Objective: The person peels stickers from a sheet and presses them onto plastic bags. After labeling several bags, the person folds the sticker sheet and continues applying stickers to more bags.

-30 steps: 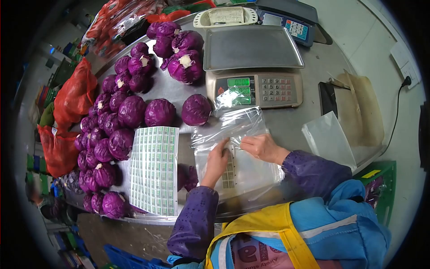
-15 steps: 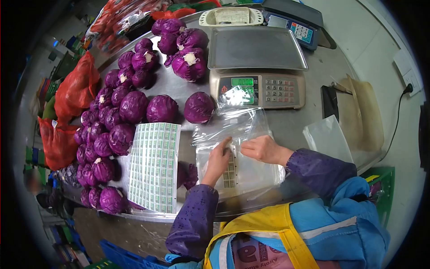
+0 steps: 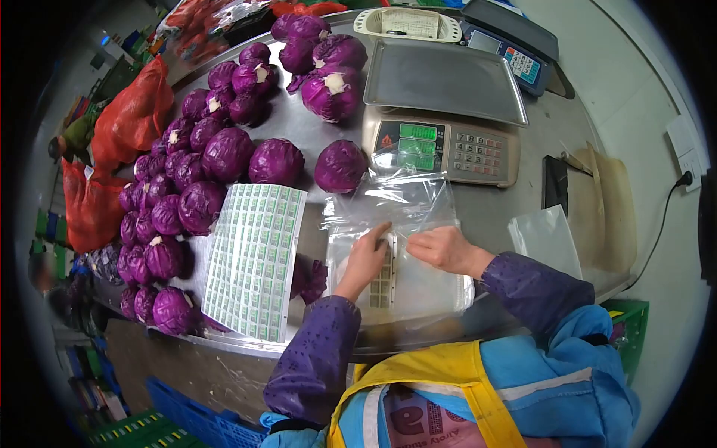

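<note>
A stack of clear plastic bags point(image 3: 429, 287) lies flat on the metal table in front of me. My left hand point(image 3: 366, 261) rests on the stack's left part, index finger stretched forward. Beside its fingers a strip of small labels point(image 3: 382, 287) shows. My right hand point(image 3: 441, 249) is closed in a pinch on the bag plastic, right of the left hand. A large sheet of green-printed labels point(image 3: 254, 261) lies to the left. Many red cabbages point(image 3: 228, 154) cover the table's left side, and one cabbage point(image 3: 340, 166) sits just beyond the bags.
A scale point(image 3: 448, 149) with a metal tray stands behind the bags, and a second scale point(image 3: 515, 48) is further back. More clear bags point(image 3: 549, 239) lie at the right near a brown board point(image 3: 609, 216). Red mesh sacks point(image 3: 134, 112) stand at the left.
The view has turned slightly. Both hands stay over the bag stack; my right hand has shifted little on the plastic.
</note>
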The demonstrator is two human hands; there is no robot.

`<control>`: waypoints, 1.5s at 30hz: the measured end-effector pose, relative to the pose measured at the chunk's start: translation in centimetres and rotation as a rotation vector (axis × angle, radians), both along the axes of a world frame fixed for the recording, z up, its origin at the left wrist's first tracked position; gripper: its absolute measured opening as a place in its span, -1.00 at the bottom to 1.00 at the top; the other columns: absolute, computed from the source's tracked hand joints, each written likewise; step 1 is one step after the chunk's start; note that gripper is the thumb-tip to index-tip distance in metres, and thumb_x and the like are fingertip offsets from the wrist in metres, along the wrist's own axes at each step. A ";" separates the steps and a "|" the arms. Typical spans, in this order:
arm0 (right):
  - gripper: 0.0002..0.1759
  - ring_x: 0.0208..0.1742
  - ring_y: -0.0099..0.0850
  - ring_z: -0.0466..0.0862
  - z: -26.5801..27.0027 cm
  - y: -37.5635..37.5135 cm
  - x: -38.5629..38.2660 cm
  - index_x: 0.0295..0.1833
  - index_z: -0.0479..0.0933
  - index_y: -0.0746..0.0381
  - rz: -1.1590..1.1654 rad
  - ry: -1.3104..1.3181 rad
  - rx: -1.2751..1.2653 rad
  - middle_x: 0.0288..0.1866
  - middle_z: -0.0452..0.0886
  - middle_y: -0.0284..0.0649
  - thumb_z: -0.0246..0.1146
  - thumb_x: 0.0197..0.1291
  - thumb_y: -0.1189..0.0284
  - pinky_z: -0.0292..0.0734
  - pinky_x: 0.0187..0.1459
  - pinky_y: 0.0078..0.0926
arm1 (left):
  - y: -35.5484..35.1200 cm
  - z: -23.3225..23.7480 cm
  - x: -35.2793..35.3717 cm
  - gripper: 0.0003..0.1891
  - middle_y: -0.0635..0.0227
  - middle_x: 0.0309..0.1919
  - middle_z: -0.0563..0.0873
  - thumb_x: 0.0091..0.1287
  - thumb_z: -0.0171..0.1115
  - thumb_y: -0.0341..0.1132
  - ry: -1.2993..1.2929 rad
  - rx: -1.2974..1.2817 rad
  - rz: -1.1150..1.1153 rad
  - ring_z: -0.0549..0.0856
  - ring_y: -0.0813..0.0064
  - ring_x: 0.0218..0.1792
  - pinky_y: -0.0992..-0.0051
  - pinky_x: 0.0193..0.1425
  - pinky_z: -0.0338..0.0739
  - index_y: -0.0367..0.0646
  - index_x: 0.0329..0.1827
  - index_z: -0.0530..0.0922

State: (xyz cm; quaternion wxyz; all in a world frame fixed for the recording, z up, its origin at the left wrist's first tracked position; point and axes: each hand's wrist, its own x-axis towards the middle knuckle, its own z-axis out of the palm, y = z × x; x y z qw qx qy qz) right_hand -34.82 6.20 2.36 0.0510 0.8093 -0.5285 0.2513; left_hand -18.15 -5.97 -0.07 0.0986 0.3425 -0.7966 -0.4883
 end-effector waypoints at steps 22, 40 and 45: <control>-0.87 -0.45 -0.44 0.56 2.7 1.0 0.8 -0.36 0.45 0.21 0.020 -0.032 -0.009 -0.34 0.48 -0.34 0.19 -0.12 0.53 0.46 -0.53 -0.51 | -0.1 -0.6 -0.5 -0.61 -0.01 -0.13 0.64 0.17 0.02 -0.44 -0.035 -0.028 0.007 0.63 0.09 -0.12 0.26 0.02 0.46 -0.15 0.10 0.51; -0.94 -0.20 -0.62 0.52 -0.1 2.0 -0.9 -0.16 0.36 0.21 -0.361 -1.306 0.956 -0.14 0.45 -0.33 -0.03 0.33 0.51 0.51 -0.24 -0.63 | 3.0 3.7 2.5 -0.66 0.16 -0.24 0.67 0.20 0.06 -0.48 0.016 0.267 -0.094 0.64 0.38 -0.30 0.45 -0.13 0.49 -0.15 0.07 0.52; -0.91 -0.02 -0.61 0.46 0.4 -0.7 -1.9 -0.21 0.35 0.23 -0.267 -1.354 0.242 -0.09 0.48 -0.32 -0.01 0.36 0.46 0.49 -0.09 -0.56 | 3.2 2.2 1.8 -0.66 0.14 -0.27 0.66 0.13 0.10 -0.51 0.072 -0.243 -0.205 0.60 0.18 -0.22 0.31 -0.08 0.47 -0.14 0.01 0.56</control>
